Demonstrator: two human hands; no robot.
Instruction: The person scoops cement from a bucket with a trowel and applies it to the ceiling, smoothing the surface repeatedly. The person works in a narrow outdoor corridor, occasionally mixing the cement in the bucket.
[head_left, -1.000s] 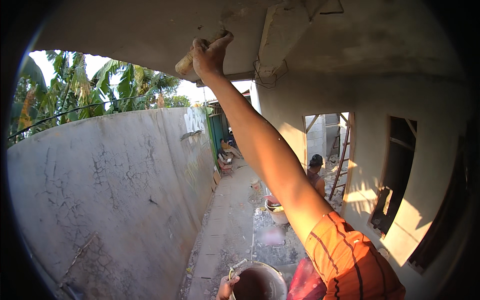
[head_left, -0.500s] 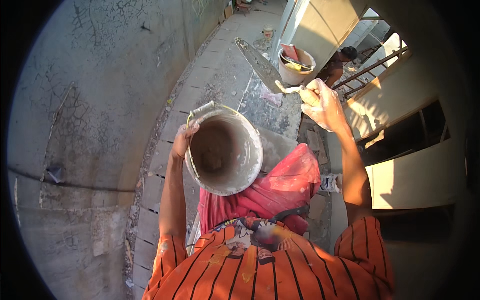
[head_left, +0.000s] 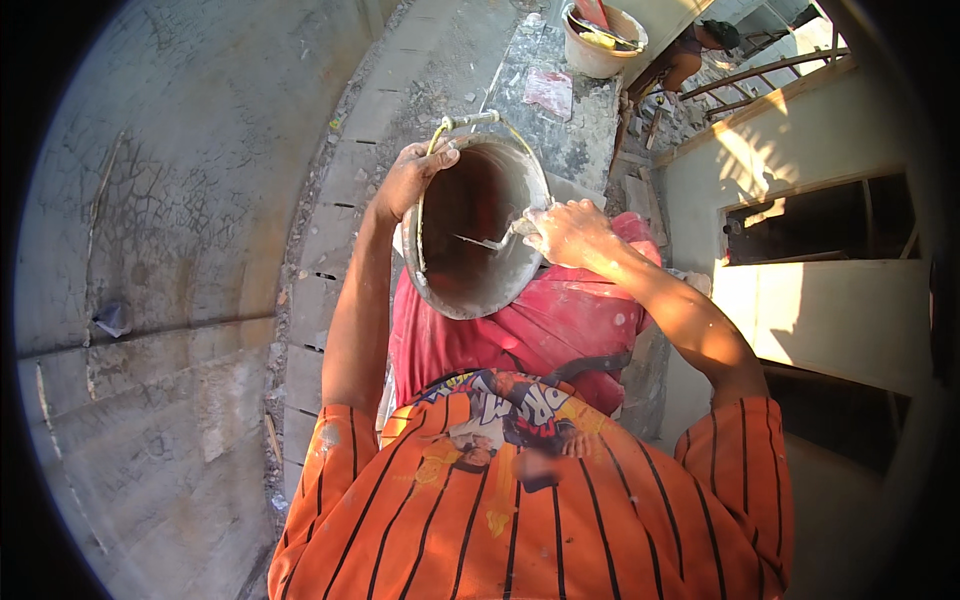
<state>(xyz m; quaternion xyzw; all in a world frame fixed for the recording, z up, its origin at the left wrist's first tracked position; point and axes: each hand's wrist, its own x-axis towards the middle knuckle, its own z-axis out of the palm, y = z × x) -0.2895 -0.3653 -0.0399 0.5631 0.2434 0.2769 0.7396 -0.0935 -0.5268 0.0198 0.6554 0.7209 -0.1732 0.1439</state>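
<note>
A pale, mortar-smeared bucket (head_left: 526,185) is tilted above my pink-red trousers, its mouth facing me. My left hand (head_left: 415,178) is closed on its left rim, beside the wire handle with a white grip. In my right hand (head_left: 574,233), fingers wrapped round its handle, is a trowel (head_left: 490,243). The trowel's neck crosses the right rim and its blade reaches inside the bucket. Only a thin line of the blade shows, edge-on. Pale mortar coats the fingers of my right hand. The bottom of the bucket is dark and reddish, and its contents cannot be made out.
A second bucket (head_left: 590,55) with a red tool and yellow items stands ahead on a dusty grey board (head_left: 590,115). Beyond it a co-worker (head_left: 690,55) bends near a wooden ladder (head_left: 765,82). A cracked grey wall (head_left: 190,220) rises on the left, a pale wall (head_left: 810,165) on the right.
My right hand has brought the trowel down from the far right into the bucket. The bucket has tipped further toward me, and my left hand has shifted along with it. The view has turned lower.
</note>
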